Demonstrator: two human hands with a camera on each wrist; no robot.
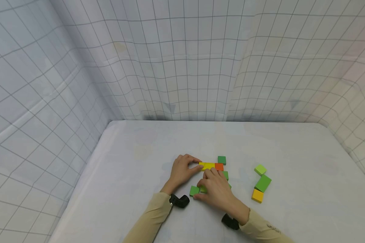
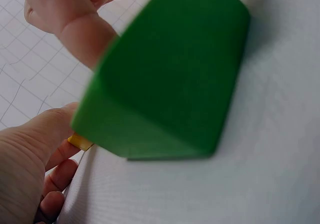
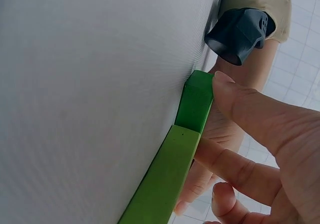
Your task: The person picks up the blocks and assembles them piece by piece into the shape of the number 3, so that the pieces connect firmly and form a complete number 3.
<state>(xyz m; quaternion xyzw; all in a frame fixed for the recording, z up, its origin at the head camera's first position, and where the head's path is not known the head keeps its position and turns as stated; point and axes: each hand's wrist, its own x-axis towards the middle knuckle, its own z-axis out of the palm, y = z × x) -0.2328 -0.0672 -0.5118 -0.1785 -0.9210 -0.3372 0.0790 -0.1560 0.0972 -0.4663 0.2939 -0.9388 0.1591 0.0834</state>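
Observation:
My left hand (image 1: 181, 169) pinches the left end of a yellow block (image 1: 209, 165) between thumb and forefinger. An orange-red block (image 1: 219, 166) adjoins the yellow at its right. My right hand (image 1: 215, 189) reaches across the near row, its thumb and forefinger gripping a green block (image 1: 194, 191) at the row's left end. Beside that block lies a light green block (image 3: 165, 176), partly under the right hand in the head view. Large and blurred, a green block (image 2: 170, 78) fills much of the left wrist view. Further green pieces (image 1: 225, 175) show past the right knuckles.
A dark green block (image 1: 221, 160) stands just beyond the orange-red one. Off to the right lie a light green block (image 1: 260, 169), a green rectangular block (image 1: 263, 183) and a yellow-orange block (image 1: 257, 195). Grid-patterned curtains (image 1: 182, 67) border the white table (image 1: 134, 155).

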